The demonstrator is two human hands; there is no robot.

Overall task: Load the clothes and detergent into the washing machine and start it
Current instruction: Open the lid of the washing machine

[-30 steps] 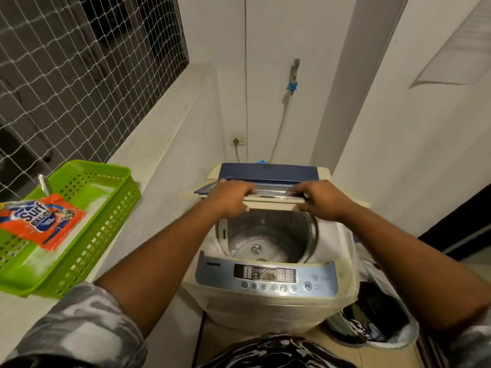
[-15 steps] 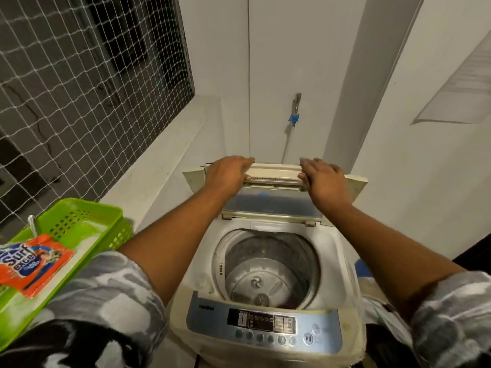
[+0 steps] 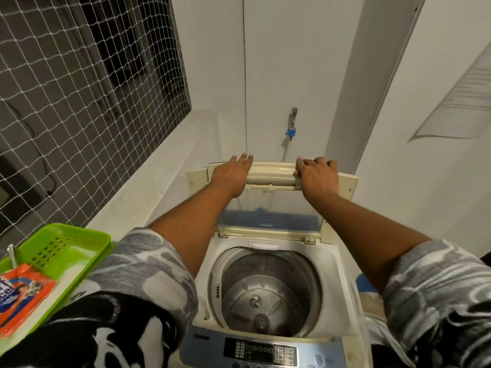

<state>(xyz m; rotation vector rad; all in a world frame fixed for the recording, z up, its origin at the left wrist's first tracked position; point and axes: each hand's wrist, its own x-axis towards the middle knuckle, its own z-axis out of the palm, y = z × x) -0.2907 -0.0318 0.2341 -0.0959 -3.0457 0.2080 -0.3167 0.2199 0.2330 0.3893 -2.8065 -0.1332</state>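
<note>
Cream lid (image 3: 271, 174) upright; left fingers (image 3: 244, 160) flat on it, right fingers (image 3: 308, 163) curled over edge.

I counted one white top-loading washing machine (image 3: 342, 274), and on it one cream plastic folding lid (image 3: 271, 176), one round steel drum (image 3: 268, 293) and one blue-grey control panel (image 3: 207, 346). There were two hands, the left hand (image 3: 231, 173) and the right hand (image 3: 316, 176), and two grey camouflage sleeves (image 3: 148, 261), one to each arm. I made out one green perforated plastic basket (image 3: 66, 240), one orange detergent packet (image 3: 24, 293) and one thin metal handle (image 3: 12, 254) whose kind I could not tell. The wall had one metal tap (image 3: 293, 119) with one blue fitting (image 3: 290, 132). I counted one white net (image 3: 79, 102).
</note>
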